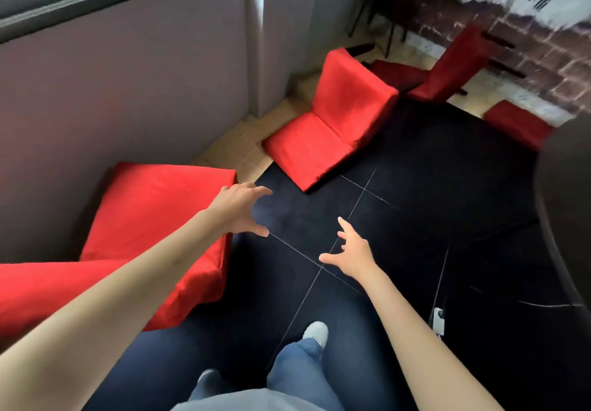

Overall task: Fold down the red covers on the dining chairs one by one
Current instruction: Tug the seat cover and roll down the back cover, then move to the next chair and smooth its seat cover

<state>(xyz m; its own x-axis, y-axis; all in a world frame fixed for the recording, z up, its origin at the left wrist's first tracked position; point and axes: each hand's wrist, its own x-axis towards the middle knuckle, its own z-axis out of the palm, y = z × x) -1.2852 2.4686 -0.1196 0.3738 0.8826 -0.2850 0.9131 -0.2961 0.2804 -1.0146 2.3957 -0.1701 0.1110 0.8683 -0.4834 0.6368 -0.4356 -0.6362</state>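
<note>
The person stands on the dark tiled floor (pixel 415 186) with both arms stretched forward. The left hand (pixel 243 209) and right hand (pixel 351 250) hang apart in the air, fingers spread and holding nothing, probably readying for a reach. The nearest red fabric chair cover (pixel 153 218) lies just beside the left hand; a second red-covered chair (pixel 332 122) stands ahead with its back upright, likely the next one to fold.

You see bright red chair covers (pixel 332 122) against a black floor (pixel 415 218) crossed by thin pale lines. Your jeans (pixel 297 369) are blue, the wall (pixel 128 90) grey.
</note>
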